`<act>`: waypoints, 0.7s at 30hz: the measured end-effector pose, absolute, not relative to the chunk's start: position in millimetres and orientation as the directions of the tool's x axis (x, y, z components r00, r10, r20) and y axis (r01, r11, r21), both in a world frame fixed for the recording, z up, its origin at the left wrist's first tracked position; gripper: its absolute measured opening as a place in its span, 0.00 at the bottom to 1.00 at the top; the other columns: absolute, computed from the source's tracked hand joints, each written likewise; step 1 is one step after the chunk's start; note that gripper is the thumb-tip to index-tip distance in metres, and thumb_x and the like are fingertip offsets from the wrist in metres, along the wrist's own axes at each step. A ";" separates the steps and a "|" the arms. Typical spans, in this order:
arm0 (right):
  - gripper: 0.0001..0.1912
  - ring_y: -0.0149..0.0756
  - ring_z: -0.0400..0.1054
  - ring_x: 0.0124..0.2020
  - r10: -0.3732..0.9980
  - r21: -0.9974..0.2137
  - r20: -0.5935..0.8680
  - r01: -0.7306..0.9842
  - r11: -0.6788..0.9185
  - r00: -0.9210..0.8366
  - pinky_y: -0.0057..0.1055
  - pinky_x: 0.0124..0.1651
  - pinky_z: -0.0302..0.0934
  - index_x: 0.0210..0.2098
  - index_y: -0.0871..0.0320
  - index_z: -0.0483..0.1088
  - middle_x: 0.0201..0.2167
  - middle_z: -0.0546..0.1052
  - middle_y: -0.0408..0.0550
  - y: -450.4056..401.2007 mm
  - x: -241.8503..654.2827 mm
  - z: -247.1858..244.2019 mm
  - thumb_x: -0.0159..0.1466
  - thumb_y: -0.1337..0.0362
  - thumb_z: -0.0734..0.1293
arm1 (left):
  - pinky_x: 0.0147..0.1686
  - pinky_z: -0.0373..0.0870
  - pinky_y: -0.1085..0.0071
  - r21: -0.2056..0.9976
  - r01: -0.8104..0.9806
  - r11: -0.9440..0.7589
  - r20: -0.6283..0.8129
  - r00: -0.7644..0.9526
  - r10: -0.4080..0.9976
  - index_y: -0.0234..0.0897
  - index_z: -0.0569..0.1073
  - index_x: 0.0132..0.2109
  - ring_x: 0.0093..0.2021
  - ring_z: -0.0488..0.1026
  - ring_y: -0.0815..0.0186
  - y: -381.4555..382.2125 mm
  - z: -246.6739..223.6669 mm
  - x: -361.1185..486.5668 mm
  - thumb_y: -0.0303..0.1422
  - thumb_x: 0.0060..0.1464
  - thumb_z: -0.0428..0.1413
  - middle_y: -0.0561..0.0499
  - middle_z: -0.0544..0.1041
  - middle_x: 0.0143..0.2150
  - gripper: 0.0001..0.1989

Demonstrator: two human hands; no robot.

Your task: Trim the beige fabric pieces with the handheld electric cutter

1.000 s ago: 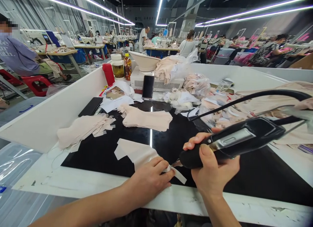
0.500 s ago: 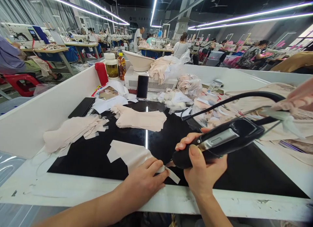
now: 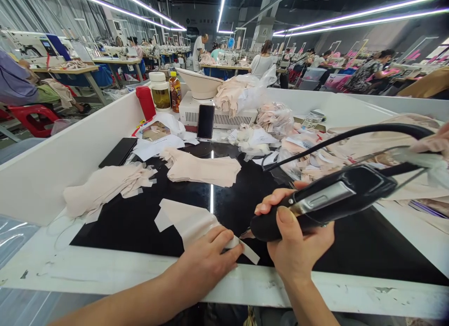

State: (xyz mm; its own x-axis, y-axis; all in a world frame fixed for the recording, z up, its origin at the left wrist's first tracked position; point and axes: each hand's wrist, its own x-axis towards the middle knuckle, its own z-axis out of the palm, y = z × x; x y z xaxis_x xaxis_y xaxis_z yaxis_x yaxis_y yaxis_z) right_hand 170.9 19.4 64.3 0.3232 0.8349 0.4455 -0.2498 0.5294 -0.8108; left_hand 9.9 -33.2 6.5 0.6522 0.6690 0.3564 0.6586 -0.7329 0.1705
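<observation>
My left hand (image 3: 213, 256) presses a beige cloth piece (image 3: 187, 219) against the black board (image 3: 119, 228), fingers bent over its edge. A narrow strip of that cloth (image 3: 251, 254) sticks out past my fingertips. My right hand (image 3: 298, 242) is wrapped round a black corded hand tool (image 3: 333, 199) with a silver metal lever, my thumb along its side. The tool's thin metal tip (image 3: 246, 234) points at the cloth edge beside my left fingers; whether it touches is hard to tell.
Behind lie two stacks of beige pieces (image 3: 203, 170) (image 3: 105, 188), a phone (image 3: 205, 121) leaning on a white box (image 3: 185, 113), and heaps of scraps (image 3: 305, 148). The tool's black cord (image 3: 336, 138) arches at right. Low white walls (image 3: 87, 157) edge the table. Co-workers sit at sewing machines beyond.
The tool and my right hand have shifted slightly right, and the cord with them. My left hand keeps its hold on the cloth. The whole view has moved a little.
</observation>
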 end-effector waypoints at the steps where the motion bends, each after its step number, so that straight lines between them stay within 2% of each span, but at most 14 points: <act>1: 0.22 0.32 0.72 0.27 0.834 -0.807 0.448 -0.256 0.533 0.324 0.35 0.33 0.71 0.51 0.51 0.69 0.32 0.75 0.39 19.0 171.6 64.8 0.61 0.61 0.78 | 0.57 0.75 0.60 0.166 0.660 -0.733 0.361 0.651 0.668 0.32 0.70 0.58 0.54 0.73 0.55 -33.2 6.9 10.1 0.29 0.71 0.55 0.41 0.75 0.51 0.12; 11: 0.21 0.32 0.72 0.27 0.848 -0.817 0.435 -0.263 0.513 0.304 0.34 0.33 0.71 0.52 0.49 0.69 0.33 0.75 0.38 14.6 171.1 62.0 0.62 0.63 0.77 | 0.55 0.77 0.60 0.194 0.666 -0.720 0.350 0.638 0.686 0.33 0.70 0.60 0.54 0.73 0.54 -33.1 2.2 8.8 0.30 0.68 0.60 0.41 0.74 0.52 0.17; 16: 0.20 0.31 0.72 0.27 0.846 -0.816 0.433 -0.264 0.514 0.310 0.34 0.34 0.72 0.52 0.50 0.70 0.33 0.76 0.38 16.1 169.5 62.5 0.64 0.65 0.76 | 0.55 0.77 0.62 0.154 0.655 -0.740 0.400 0.644 0.652 0.31 0.71 0.59 0.51 0.74 0.57 -32.1 8.3 9.5 0.28 0.70 0.57 0.42 0.75 0.48 0.13; 21: 0.21 0.30 0.72 0.26 0.836 -0.785 0.443 -0.310 0.536 0.323 0.33 0.33 0.72 0.52 0.50 0.70 0.33 0.77 0.38 21.3 163.9 63.8 0.62 0.64 0.77 | 0.52 0.78 0.63 0.198 0.658 -0.727 0.380 0.632 0.676 0.34 0.71 0.58 0.50 0.74 0.58 -31.9 11.6 8.8 0.27 0.71 0.56 0.44 0.75 0.47 0.11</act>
